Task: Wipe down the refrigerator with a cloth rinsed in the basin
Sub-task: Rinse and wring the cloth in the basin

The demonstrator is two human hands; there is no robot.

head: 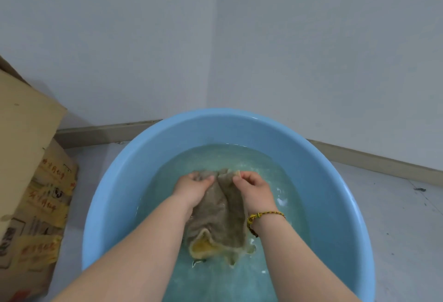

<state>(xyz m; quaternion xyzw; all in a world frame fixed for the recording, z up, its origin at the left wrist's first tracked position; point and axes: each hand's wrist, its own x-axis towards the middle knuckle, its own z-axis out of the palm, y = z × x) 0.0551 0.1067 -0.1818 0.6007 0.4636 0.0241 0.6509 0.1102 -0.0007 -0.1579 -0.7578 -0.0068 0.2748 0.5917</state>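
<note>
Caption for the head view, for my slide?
Left hand and right hand grip a brown cloth in a water-filled blue basin beside a cardboard box.

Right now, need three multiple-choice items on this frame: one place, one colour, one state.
1. Where is the cloth?
A. in the basin, in the water
B. on a table
C. on a shelf
2. What colour is the basin?
A. red
B. blue
C. white
3. How do the left hand and right hand meet the cloth?
A. both hold it
B. only the left holds it
C. neither touches it

Answers: 1 A, it lies wet inside the basin; 2 B, its wall is light blue; 3 A, the fingers of both curl round its far edge.
</note>
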